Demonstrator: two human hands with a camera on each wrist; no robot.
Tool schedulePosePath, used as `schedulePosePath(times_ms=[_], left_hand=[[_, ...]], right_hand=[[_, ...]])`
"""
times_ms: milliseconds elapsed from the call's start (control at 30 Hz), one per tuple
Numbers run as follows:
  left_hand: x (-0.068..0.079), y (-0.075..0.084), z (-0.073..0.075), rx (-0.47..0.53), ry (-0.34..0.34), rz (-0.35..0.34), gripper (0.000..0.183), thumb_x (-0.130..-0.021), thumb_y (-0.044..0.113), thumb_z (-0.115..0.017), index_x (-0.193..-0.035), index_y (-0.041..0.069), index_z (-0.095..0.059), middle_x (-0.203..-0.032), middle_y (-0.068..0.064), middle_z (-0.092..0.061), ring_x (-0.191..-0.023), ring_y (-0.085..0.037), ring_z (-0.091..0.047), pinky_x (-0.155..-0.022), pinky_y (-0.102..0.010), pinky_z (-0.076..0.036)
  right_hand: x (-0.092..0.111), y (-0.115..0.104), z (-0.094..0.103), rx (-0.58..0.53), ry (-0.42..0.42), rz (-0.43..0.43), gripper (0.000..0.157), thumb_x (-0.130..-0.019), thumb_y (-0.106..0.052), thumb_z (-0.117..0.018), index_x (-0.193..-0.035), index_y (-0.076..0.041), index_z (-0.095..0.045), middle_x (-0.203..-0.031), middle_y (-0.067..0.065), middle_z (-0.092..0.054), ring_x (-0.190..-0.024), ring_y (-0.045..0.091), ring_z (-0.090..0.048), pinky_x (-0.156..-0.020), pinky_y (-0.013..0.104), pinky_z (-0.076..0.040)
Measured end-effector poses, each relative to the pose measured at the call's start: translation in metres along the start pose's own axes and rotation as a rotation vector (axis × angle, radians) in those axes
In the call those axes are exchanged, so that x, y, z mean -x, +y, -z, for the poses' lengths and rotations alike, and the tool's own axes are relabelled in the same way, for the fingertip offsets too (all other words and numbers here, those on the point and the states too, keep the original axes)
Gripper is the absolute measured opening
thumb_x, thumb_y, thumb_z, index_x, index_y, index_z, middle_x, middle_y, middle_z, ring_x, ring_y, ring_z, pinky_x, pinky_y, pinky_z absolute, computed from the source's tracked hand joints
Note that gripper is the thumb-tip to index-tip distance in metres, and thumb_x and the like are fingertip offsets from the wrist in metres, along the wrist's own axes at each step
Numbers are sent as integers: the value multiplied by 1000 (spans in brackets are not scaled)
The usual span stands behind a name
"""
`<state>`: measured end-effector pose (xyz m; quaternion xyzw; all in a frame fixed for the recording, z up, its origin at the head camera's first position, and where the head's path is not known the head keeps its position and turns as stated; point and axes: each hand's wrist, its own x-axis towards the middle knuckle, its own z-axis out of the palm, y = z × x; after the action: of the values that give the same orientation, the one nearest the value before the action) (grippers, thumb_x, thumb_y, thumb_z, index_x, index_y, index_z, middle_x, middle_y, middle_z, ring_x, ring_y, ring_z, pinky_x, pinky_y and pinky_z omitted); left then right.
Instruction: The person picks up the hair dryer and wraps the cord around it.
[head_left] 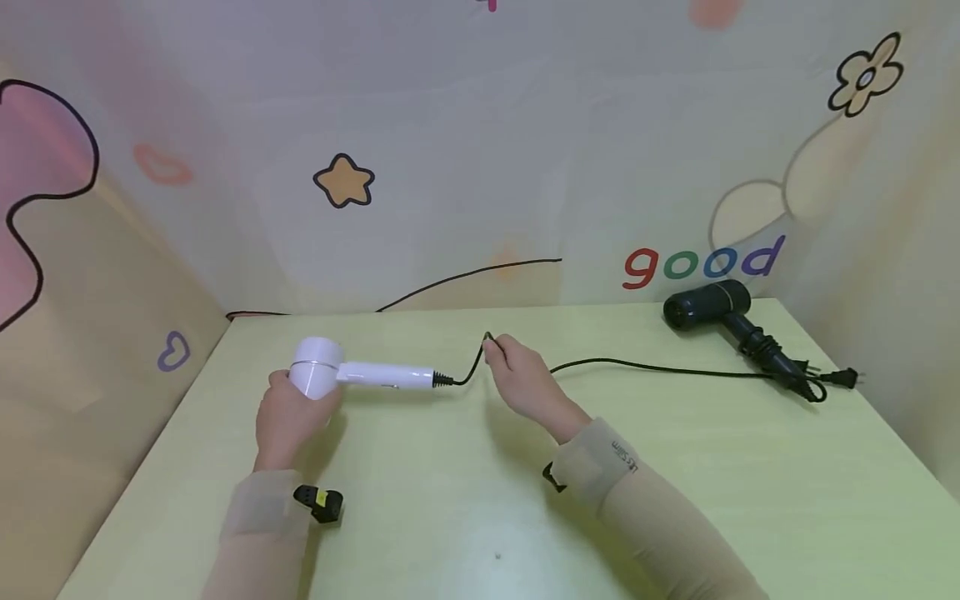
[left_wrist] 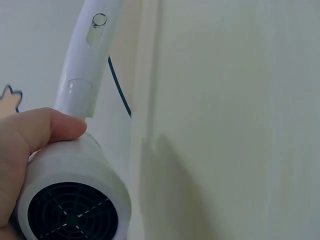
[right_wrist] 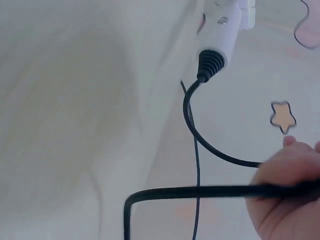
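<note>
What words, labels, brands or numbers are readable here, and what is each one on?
"good": in coloured letters on the backdrop.
"Slim": upside down on the pale cuff at the right wrist; the print beside it is too small to read surely.
Yellow patch on the black device at the left wrist: too small to tell if it bears text.
White hair dryer and black hair dryer: no readable text.

- Head: above, facing forward-down over the table (head_left: pixel 420 508).
- Left wrist: close, white dryer (left_wrist: pixel 79 95) at nine o'clock.
- Right wrist: farther, dryer (in every view) at one o'clock.
</note>
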<state>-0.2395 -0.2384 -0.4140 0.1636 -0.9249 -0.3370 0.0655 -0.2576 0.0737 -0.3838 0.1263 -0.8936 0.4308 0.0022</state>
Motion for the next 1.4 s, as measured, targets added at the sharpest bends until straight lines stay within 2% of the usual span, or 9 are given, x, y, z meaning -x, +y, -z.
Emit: schedulePosePath(times_ms=[67, 167, 333, 700, 833, 1000, 1200, 1300, 1400], left_hand=[[1, 10, -8, 53, 35, -1, 77, -78, 36, -65, -132, -8, -32, -108, -24, -53, -90, -37, -54, -68, -42, -44], [4, 26, -22, 124, 58, -2, 79, -78, 36, -66, -135, -5, -30, -113, -23, -52, -93, -36, -54, -71, -43, -44], [12, 49, -48, 226, 63, -19, 81, -78, 36, -67, -139, 0, -28, -118, -20, -50, -97, -34, -52, -76, -44, -45], [34, 88, -92, 343, 163, -83, 82, -75, 36, -70, -141, 6, -31, -117, -15, -47, -94, -29, -51, -72, -44, -46], [39, 100, -98, 380, 160, -89, 82, -75, 36, -68, -142, 8, -31, -118, -14, -46, -92, -29, -51, -72, -43, -46], [44, 110, -100, 408, 148, -96, 81, -77, 34, -68, -142, 7, -29, -122, -15, -45, -94, -30, -51, -74, -44, -46], [46, 118, -101, 470, 171, -124, 83, -75, 35, -74, -138, 6, -29, -122, -17, -45, -97, -33, -52, -78, -47, -47], [46, 122, -102, 512, 161, -117, 86, -73, 36, -76, -137, 4, -28, -122, -18, -45, -97, -33, -53, -79, -47, -48], [45, 126, -102, 550, 139, -96, 88, -73, 36, -77, -136, 3, -26, -122, -19, -45, -98, -33, -53, -80, -47, -49]], right_hand=[[1, 2, 7, -37, 62, -16, 40, -104, -35, -26, -104, -8, -56, -84, 7, -55, -67, 19, -44, -66, 32, -42], [3, 8, 17, -87, 143, -51, 41, -104, -33, -23, -110, -7, -55, -82, 8, -50, -70, 22, -43, -71, 34, -41], [6, 18, 28, -161, 249, -79, 36, -103, -29, -25, -112, -7, -51, -73, 5, -40, -61, 20, -36, -58, 31, -35], [13, 18, 31, -96, 286, -7, 29, -102, -28, -40, -109, -9, -60, -87, 12, -59, -72, 22, -46, -61, 29, -36], [18, 15, 30, -73, 308, 46, 25, -100, -26, -44, -103, -10, -63, -76, 7, -56, -65, 18, -46, -58, 26, -35], [27, 13, 26, -39, 270, 120, 23, -100, -24, -46, -101, -10, -63, -61, -1, -39, -51, 12, -33, -49, 22, -28], [32, 8, 20, 23, 208, 181, 23, -100, -25, -48, -102, -11, -66, -60, -4, -39, -54, 10, -34, -56, 24, -35], [32, 7, 16, 58, 182, 204, 24, -99, -25, -48, -107, -13, -67, -61, -3, -44, -59, 10, -40, -61, 24, -38], [31, 6, 13, 75, 142, 214, 30, -100, -23, -44, -119, -12, -65, -85, -1, -68, -63, 10, -41, -61, 23, -37]])
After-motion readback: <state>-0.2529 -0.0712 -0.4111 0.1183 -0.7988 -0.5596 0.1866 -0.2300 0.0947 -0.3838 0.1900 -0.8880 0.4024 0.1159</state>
